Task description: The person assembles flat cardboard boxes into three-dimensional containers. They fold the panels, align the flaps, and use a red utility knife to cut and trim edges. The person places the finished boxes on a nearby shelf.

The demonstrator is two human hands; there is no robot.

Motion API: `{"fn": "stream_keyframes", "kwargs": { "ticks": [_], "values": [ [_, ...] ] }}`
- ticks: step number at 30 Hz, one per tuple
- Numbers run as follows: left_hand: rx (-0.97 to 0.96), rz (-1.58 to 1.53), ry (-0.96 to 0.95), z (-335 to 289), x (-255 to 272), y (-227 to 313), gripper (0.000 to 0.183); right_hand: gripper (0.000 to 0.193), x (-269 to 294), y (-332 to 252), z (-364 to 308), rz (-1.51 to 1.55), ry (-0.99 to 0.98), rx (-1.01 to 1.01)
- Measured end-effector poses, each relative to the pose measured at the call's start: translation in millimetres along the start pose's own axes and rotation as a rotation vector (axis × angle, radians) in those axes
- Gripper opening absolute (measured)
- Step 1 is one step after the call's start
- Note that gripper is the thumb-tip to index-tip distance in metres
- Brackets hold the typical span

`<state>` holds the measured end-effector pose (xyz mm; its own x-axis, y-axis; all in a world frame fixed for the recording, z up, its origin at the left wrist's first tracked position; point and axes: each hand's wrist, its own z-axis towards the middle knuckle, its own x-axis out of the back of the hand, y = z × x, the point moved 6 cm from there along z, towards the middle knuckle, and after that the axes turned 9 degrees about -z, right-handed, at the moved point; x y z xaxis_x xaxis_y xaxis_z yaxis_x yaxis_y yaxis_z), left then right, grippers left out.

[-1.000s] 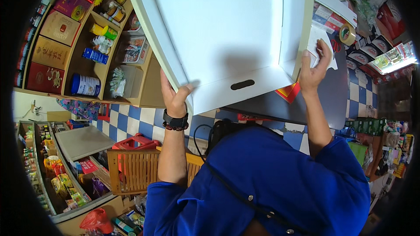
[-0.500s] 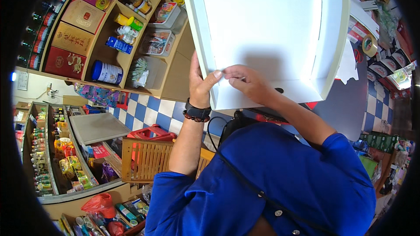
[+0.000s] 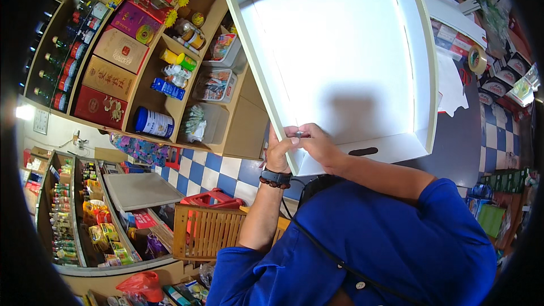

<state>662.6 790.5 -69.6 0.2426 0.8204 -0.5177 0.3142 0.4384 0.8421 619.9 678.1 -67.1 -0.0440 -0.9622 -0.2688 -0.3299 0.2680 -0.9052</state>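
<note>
Box [image 3: 334,45] wht; shirt [image 3: 368,221] brt blu; floor [image 3: 195,173] blu/wht chk; stool [image 3: 212,197] & bag [image 3: 141,284] red.

"Where is room opening up for your right hand [image 3: 322,150]?"

"Across the bare floor of this white cardboard box [image 3: 340,39]; it's lying open from my fingers to the far wall, and an oval handle slot [image 3: 363,151] is gaping in the near wall."

"What's blocking you?"

"My left hand [image 3: 280,153] is filling the near-left corner, the side walls are fencing me in, and the wooden shelf unit [image 3: 245,130] is crowding the left side."
</note>
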Motion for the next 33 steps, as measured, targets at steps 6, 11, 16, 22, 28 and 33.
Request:
{"fn": "stream_keyframes", "kwargs": {
  "ticks": [6,11,16,22,28,33],
  "values": [
    [-0.099,0.182,-0.052,-0.2,-6.7,-4.8,0.086,0.045,28.3,-0.5,4.6,-0.472,0.341,0.484],
    [-0.169,0.196,-0.003,-6.9,-33.3,3.2,0.092,0.053,45.3,-19.2,7.2,-0.409,0.278,0.388],
    [-0.185,0.25,-0.097,-7.5,-55.7,-9.3,0.096,0.046,56.8,-36.3,21.2,-0.412,0.306,0.417],
    [-0.355,0.722,-0.188,-15.5,-56.4,-24.6,0.097,0.03,66.9,-38.6,33.1,0.09,0.257,0.149],
    [-0.458,0.956,-0.112,-32.0,-85.8,-20.1,0.099,0.029,80.0,-36.8,41.6,0.373,0.065,0.035],
    [-0.466,0.979,-0.07,-45.2,-83.0,-17.2,0.099,0.031,67.1,-39.2,37.8,0.381,-0.013,0.02]
  ]
}}
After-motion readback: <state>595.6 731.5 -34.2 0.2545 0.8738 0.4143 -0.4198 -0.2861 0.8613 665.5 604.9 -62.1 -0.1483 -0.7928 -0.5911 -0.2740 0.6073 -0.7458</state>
